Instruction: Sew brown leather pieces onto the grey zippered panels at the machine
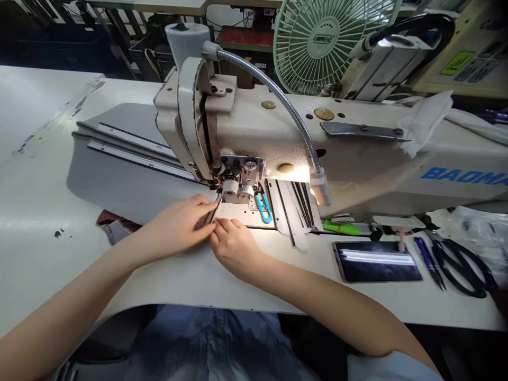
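Note:
Beneath the head of a sewing machine (238,127) lies a grey fabric piece (99,180) with white strips (138,160) along its folds. My left hand (178,225) rests over the fabric's near edge, thumb and forefinger closing on it just before the presser foot. Close beside it, my right hand (234,246) has its fingers curled and pinched at the end of the same edge. The exact grip is partly hidden by the fingers. Blue thread snips (263,208) lie right of the needle area, by several white and black strips (291,211).
A phone (377,262), purple tweezers (429,263) and black-handled scissors (462,264) lie to the right on the white table (178,286). A flexible lamp (319,188) hangs before the machine arm. Behind stands a green fan (323,39). Dark red material (115,225) pokes out under the fabric.

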A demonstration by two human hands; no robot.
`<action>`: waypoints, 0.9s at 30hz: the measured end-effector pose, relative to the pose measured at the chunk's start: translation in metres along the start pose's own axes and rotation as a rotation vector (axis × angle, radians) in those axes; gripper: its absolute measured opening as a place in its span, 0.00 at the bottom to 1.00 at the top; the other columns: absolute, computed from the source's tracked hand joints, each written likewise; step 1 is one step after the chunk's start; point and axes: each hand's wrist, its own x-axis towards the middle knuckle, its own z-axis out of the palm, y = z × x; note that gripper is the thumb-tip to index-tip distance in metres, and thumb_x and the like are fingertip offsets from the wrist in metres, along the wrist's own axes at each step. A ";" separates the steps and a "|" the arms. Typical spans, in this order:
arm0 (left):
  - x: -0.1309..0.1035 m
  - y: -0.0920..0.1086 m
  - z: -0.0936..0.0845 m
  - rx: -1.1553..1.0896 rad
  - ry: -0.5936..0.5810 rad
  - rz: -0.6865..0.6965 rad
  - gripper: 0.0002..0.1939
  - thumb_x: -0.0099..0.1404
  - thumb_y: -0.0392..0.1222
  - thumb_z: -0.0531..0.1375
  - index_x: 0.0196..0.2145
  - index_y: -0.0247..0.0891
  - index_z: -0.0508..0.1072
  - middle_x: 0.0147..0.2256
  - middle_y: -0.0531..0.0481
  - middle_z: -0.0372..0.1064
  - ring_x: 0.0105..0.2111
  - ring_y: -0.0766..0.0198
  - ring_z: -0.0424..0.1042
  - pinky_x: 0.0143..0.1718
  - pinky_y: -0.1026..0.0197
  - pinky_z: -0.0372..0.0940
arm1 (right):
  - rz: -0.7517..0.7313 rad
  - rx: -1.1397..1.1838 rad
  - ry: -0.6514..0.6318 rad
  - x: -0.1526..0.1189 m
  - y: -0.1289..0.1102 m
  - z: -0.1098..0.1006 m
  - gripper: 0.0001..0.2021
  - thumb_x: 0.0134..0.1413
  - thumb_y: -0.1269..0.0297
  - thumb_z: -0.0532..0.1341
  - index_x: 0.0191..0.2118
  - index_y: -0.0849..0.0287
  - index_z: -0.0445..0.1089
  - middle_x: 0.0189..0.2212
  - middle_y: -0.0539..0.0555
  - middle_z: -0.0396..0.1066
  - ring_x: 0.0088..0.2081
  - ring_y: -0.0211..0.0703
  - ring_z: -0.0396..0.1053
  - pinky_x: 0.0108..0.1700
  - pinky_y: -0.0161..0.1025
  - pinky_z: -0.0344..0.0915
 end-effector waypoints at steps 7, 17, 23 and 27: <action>-0.044 -0.017 0.040 0.103 0.328 0.200 0.18 0.71 0.36 0.49 0.54 0.36 0.70 0.54 0.45 0.70 0.48 0.58 0.69 0.50 0.55 0.65 | 0.018 0.069 0.010 -0.005 -0.003 0.000 0.11 0.63 0.77 0.52 0.38 0.64 0.71 0.35 0.59 0.72 0.38 0.47 0.67 0.39 0.42 0.65; -0.007 -0.029 0.047 0.251 0.380 0.222 0.18 0.69 0.32 0.49 0.51 0.35 0.72 0.51 0.45 0.72 0.44 0.56 0.69 0.43 0.53 0.66 | 0.169 0.147 0.116 -0.002 0.011 0.015 0.10 0.66 0.74 0.53 0.44 0.64 0.71 0.48 0.60 0.72 0.52 0.48 0.64 0.48 0.43 0.63; 0.007 -0.027 0.039 0.302 0.338 0.189 0.16 0.68 0.31 0.51 0.50 0.36 0.72 0.46 0.44 0.72 0.43 0.55 0.67 0.41 0.53 0.66 | 0.317 0.083 0.119 -0.003 0.014 0.008 0.11 0.64 0.71 0.55 0.48 0.59 0.71 0.48 0.57 0.70 0.45 0.49 0.63 0.43 0.45 0.59; 0.009 -0.023 0.036 0.321 0.346 0.183 0.16 0.68 0.31 0.52 0.51 0.32 0.70 0.40 0.43 0.70 0.40 0.55 0.66 0.42 0.53 0.67 | 0.364 0.040 0.088 0.000 0.017 0.003 0.10 0.64 0.70 0.54 0.45 0.57 0.72 0.44 0.57 0.69 0.41 0.47 0.61 0.42 0.45 0.56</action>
